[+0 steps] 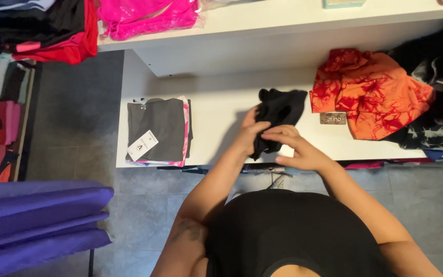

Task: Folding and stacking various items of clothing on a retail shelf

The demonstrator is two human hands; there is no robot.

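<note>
White shelving (221, 110) is bearing a folded grey garment (161, 128) carrying a white rectangular hang tag (142, 145), and a small tan label (333, 118) beside crumpled orange-red cloth (370, 92). Left hand (251, 131) and right hand (293, 147) are both pinching a crumpled black fabric garment (279, 114) over the shelf's front, its long axis slanting up-right.

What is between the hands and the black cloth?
Nothing visible. The left hand and the right hand both grip the black cloth directly, above the white shelf.

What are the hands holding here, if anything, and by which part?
Both hands hold a black garment over the white shelf. The left hand grips its left edge; the right hand pinches its lower part, near the middle.
</note>
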